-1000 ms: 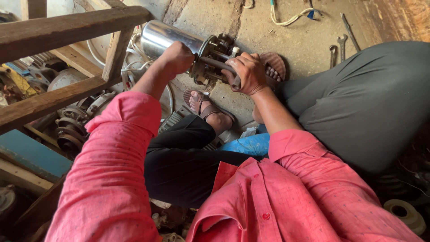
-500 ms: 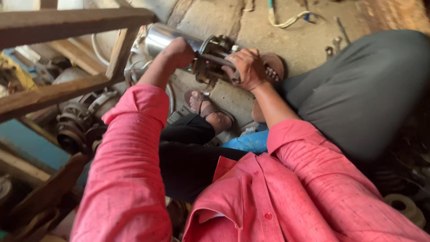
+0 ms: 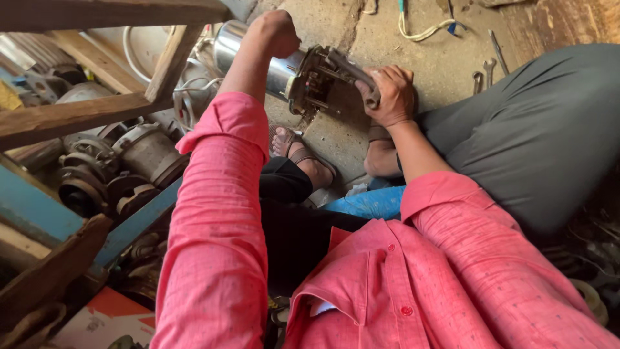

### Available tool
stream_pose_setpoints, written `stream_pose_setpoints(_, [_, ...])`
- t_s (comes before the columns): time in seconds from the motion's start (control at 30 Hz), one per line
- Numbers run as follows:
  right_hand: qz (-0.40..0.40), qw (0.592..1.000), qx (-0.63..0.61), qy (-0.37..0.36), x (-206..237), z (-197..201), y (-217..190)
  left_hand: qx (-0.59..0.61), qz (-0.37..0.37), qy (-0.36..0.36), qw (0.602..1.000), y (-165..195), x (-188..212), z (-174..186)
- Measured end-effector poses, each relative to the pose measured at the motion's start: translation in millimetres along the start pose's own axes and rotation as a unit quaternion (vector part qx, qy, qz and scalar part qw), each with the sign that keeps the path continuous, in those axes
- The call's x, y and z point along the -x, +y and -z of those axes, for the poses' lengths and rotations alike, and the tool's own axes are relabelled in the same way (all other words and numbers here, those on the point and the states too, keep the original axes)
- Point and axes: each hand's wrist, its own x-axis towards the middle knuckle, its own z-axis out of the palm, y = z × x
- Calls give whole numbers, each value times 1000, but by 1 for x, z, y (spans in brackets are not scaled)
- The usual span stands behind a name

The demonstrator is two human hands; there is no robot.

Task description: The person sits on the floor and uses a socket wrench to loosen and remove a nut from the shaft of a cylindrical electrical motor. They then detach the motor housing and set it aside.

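seen from above, looking down past pink shirt sleeves. farthest left of the motor (image 3: 284,64), a wooden frame (image 3: 97,110) of rough beams, with a heap of old alternators (image 3: 123,168) beneath it and a blue board (image 3: 39,207) lower still. held off the concrete floor (image 3: 342,136), near the top middle: the motor, a shiny steel cylinder lying on its side, its open end with brown metal parts turned to the right. clenched around the steel body at its upper side, the left hand (image 3: 278,32), closed in a fist. clamped on the open end's dark bracket at the right of the motor, the right hand (image 3: 387,94), fingers curled over the metal. hands apart, one at each side of the motor. just below the motor, two feet in brown sandals (image 3: 303,152), dark trousers under them. to the right of the motor, a grey-clad knee (image 3: 536,129). beyond it, up and right of the motor, two spanners (image 3: 484,71) lying on the floor and a pale cord (image 3: 420,29) near the top edge.
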Motion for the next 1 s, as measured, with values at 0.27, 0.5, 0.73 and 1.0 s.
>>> stream_pose_setpoints(0.27, [2,999,9,-43,0,-7,9,43,6,-66,997,21,-3,-6])
stream_pose_setpoints(0.5, [39,997,54,-33,-10,-20,8,120,38,-165,978,23,-3,4])
stream_pose_setpoints(0.73, [-104,979,-172,-32,-9,-29,11,112,35,-210,971,21,2,12])
stream_pose_setpoints(1.0, [18,998,-55,-7,-1,-41,20,58,-11,-159,986,22,3,2])
